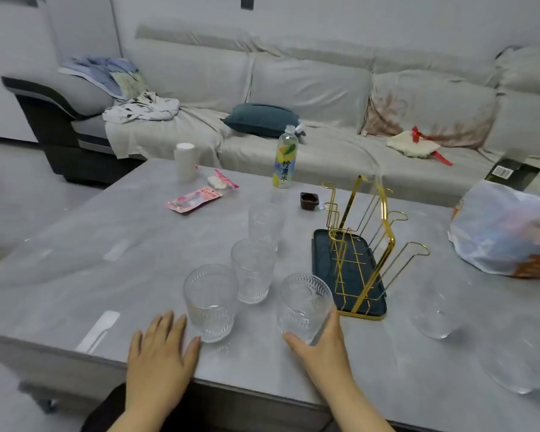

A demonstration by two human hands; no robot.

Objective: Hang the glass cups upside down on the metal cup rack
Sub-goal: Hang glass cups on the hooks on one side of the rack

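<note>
Near the table's (75, 275) front edge, right hand (321, 341) wraps the nearest glass cup (303, 304), still upright, beside the empty gold rack (374, 244). Left hand (159, 353) open, flat, touching another cup (211, 302). Lift, invert fully, then lower the mouth over a prong.

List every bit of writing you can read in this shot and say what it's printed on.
"柠檬水": down the label of the clear drink bottle at the far edge of the table.
Pink packet: it carries print, too blurred to read.
Black box at the far right: a white barcode sticker, too small to read.
The glass cups, the gold cup rack and the plastic bag show no readable text.
</note>
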